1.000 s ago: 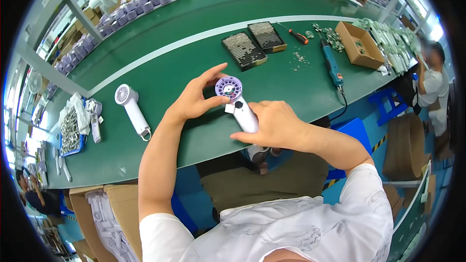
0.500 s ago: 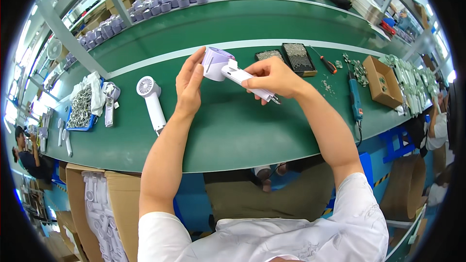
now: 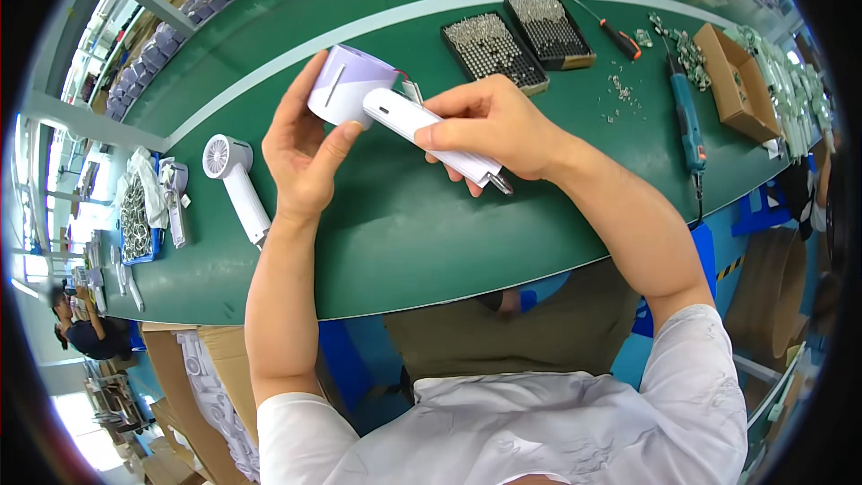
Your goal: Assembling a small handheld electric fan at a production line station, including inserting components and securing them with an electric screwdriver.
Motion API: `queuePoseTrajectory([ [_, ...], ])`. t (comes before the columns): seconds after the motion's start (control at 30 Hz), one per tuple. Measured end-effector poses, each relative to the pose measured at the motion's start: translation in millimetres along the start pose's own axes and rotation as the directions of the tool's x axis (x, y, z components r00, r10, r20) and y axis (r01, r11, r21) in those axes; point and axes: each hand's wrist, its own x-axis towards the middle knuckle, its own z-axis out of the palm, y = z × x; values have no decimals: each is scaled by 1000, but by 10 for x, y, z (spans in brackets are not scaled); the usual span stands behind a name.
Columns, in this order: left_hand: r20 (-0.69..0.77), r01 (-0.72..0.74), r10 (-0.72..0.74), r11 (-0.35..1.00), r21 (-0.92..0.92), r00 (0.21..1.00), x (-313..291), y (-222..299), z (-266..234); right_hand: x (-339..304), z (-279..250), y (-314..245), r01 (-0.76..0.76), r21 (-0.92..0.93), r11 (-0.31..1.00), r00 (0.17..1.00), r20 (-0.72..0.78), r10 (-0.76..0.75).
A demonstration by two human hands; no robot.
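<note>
My left hand (image 3: pixel 298 160) is closed around a round, purple-and-white fan head (image 3: pixel 346 90), with a dark slit facing up and the thumb at its lower rim. In my right hand (image 3: pixel 512 133) lies a white fan handle (image 3: pixel 415 124), pinched between thumb and fingers. The handle's rounded end meets the side of the fan head; whether they are joined I cannot tell. A small metal tip sticks out of the handle's lower end. Thin wires and a small pale part (image 3: pixel 411 92) show behind the handle near the fan head. Both pieces are above the green table.
A complete white handheld fan (image 3: pixel 235 181) lies left of my left arm. Farther left is a blue tray (image 3: pixel 139 259) of metal rings. Two black trays (image 3: pixel 539 81) of small metal parts, an orange-black screwdriver (image 3: pixel 620 39), a teal electric screwdriver (image 3: pixel 688 126) and an open cardboard box (image 3: pixel 759 121) stand to the right.
The head view has turned and shifted. The handle has rolled in my right hand, showing its smooth slotted face, and the fan head has tilted. Both hands keep their hold.
</note>
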Motion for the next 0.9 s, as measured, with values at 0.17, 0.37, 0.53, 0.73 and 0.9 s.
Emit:
queuePoseTrajectory([
  [0.17,25,35,-35,999,18,999,3,64,7,-14,-21,-5,-28,70,997,999,23,26],
  [0.37,123,61,-68,996,58,990,12,121,7,-61,-42,-115,-40,-69,997,999,-12,39],
  [0.53,218,19,-60,983,184,974,34,106,-68,-63,-78,-111,-55,-190,980,998,-26,51],
  [0.73,262,22,-63,988,154,963,8,43,-106,-53,-148,-103,-18,-236,972,1000,-25,13],
  [0.9,248,13,-49,989,147,968,-2,17,-89,-46,-186,-95,-3,-253,967,1000,-23,-3],
])
